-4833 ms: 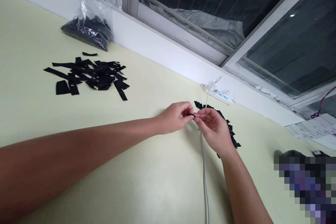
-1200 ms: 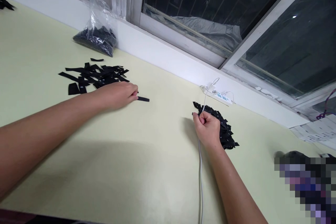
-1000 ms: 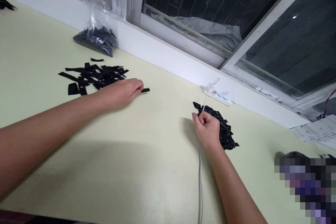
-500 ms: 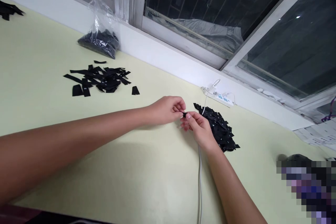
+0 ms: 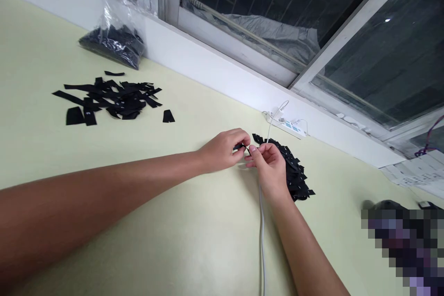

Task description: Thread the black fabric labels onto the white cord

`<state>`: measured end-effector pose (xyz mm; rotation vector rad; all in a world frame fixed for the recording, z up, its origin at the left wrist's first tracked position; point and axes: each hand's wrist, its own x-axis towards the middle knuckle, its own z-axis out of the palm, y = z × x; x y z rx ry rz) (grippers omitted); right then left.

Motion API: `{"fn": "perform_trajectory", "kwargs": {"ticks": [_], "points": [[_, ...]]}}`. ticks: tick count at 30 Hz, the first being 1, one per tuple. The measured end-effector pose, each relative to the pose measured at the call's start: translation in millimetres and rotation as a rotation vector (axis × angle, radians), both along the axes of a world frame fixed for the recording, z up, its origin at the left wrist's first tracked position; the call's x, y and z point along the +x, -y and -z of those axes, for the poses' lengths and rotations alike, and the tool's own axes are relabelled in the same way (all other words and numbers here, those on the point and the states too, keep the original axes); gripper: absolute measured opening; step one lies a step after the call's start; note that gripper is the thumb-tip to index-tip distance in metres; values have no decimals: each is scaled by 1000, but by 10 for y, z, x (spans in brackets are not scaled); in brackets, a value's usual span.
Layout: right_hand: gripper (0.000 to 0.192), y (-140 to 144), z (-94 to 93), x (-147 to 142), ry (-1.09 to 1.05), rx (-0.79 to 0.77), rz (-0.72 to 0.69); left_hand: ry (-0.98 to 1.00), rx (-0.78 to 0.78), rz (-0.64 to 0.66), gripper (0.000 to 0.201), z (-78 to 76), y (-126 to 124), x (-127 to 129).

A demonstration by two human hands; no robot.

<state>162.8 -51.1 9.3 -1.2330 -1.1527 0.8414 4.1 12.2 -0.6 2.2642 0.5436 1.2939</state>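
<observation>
Step in hand, by the look of it: two-handed work on one black strip (image 5: 238, 146), up off the table (image 5: 156, 240), between the hands, just left of the right pile (image 5: 296, 173). Fold, twist or pull? Can't tell; fingers cover most of it, and it could even be two pieces.

Left hand (image 5: 224, 150): fingers curled, narrow thumb-and-finger pinch on the strip, a bit of black showing inside the curl. Right hand (image 5: 272, 166): thumb and forefinger pinched on what looks like the thin near end, other fingers loosely curled. Fingertips of the two hands nearly meet.

Next move, my read: calls for fine fingertip control at both ends, and care around the cable (image 5: 262, 231), which runs down behind the right hand.

Around: left pile (image 5: 118, 99) is spread out well apart from both hands, with one loose piece (image 5: 169, 116) just beside it.
</observation>
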Motion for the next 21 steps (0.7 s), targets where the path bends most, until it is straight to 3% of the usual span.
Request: {"fn": "perform_trajectory", "kwargs": {"ticks": [7, 14, 21], "points": [[37, 41, -84, -24, -107, -118, 16, -5, 71, 39, 18, 33, -15, 21], [28, 50, -131, 49, -405, -354, -266, 4, 43, 65, 20, 18, 13, 14], [21, 50, -119, 88, -377, -356, -220, -8, 23, 58, 19, 28, 11, 13]]}}
